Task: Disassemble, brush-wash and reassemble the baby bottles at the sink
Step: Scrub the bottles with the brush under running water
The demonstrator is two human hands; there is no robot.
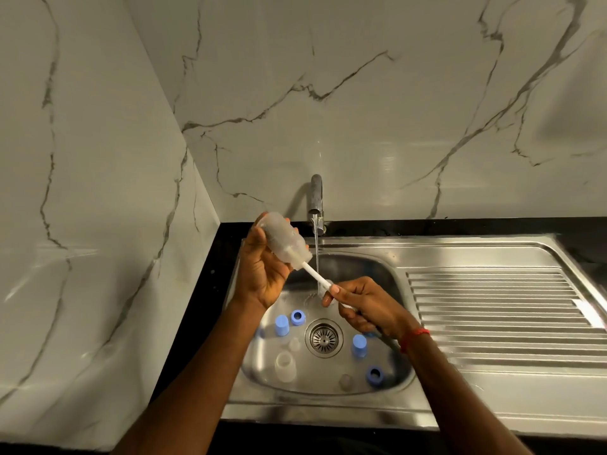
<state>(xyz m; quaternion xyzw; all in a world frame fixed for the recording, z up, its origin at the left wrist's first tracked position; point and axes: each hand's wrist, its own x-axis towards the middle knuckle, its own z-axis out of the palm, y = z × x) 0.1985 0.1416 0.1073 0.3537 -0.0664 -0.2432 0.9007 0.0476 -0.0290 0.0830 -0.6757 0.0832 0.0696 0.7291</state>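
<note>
Currently in hand: one clear bottle [285, 239], without its top, is held tilted above the back left corner of the sink [328, 408], its mouth pointing down to the right.
Left hand: the left hand [262, 270] has its fingers wrapped around the bottle body.
Brush: the brush [317, 277] has its head inside the bottle, and the white handle comes out of the mouth.
Right hand: the right hand [368, 307] pinches the lower end of the handle with curled fingers, just beside the water stream [317, 254] from the faucet [316, 195].
Done: the disassembly looks finished to me. Two blue caps [281, 325], two blue rings [298, 317] and two pale teats [294, 343] lie apart around the drain [323, 337].
In progress: brushing the inside of this bottle.
Left to do: a second bottle [285, 366] lies at the front left of the basin. I judge that it, the small parts, the rinsing and all the reassembly remain.
Writing: no brand, label or scale marks can be read, because the bottle is blurred.
Around: a ribbed drainboard [492, 300] is to the right, and a red thread [414, 336] is on the right wrist.
</note>
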